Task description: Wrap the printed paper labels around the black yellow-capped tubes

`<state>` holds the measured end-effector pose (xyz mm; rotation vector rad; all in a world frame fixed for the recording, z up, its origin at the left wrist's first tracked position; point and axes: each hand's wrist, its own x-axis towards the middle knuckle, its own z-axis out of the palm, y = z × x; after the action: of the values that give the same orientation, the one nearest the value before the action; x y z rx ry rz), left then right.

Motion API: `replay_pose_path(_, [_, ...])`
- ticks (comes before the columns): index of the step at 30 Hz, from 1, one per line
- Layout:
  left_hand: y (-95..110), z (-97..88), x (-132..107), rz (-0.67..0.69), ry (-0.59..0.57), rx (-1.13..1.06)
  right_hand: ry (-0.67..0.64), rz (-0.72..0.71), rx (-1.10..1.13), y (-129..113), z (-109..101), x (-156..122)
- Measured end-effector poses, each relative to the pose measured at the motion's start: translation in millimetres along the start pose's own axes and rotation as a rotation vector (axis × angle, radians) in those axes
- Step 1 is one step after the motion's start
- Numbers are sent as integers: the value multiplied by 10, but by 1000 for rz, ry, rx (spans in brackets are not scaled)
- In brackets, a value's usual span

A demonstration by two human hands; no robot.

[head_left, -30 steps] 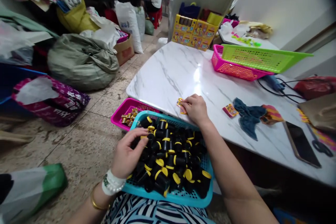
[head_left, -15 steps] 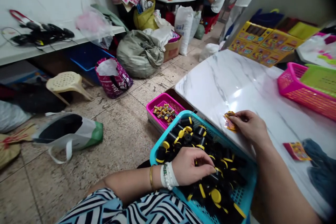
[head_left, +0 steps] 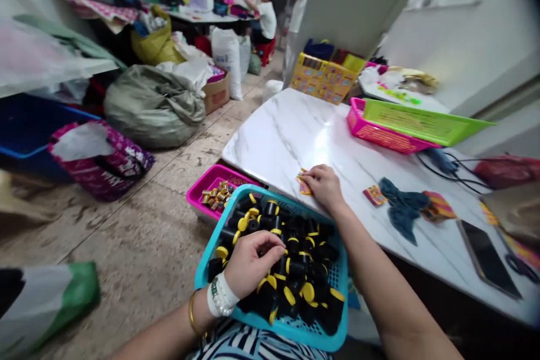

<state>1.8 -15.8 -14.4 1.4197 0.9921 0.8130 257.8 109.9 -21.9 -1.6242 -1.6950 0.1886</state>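
A turquoise basket (head_left: 270, 329) rests on my lap, full of several small black cylinders with yellow caps (head_left: 295, 267). My left hand (head_left: 253, 261) lies among them with fingers curled round one of the cylinders. My right hand (head_left: 324, 187) rests on the white marble table (head_left: 291, 129), pinching a small orange-yellow sticker sheet (head_left: 302, 183) at the table's near edge.
A pink tray (head_left: 202, 188) with small gold-labelled pieces sits left of the basket. On the table lie a sticker (head_left: 374, 195), a blue cloth (head_left: 400, 208), a phone (head_left: 487, 259), cables and stacked pink and green baskets (head_left: 405, 124). Bags crowd the floor; a person sits far back.
The view swung left and then back right. My left hand moved deeper into the cylinders and closed on one. My right hand stayed on the sticker sheet.
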Motion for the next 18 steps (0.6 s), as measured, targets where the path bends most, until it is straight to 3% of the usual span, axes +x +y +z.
replay_pose_path(5, [138,-5,223,-2,19,-116,229,26,81,-75,-97,-20])
replay_pose_path(9, [197,64,352,-102,104,-358,365,51,179,-314,-220,-424])
replay_pose_path(11, [160,146,375,-152,115,-445,372,62,264,-500,-244,-748])
replay_pose_path(15, [33,287,362,-186,36,-469,236,90,408,-829,-217,-1351])
replay_pose_path(18, [-32,285,338,-152,-28,-371,165,257,560,-912,-190,-1598])
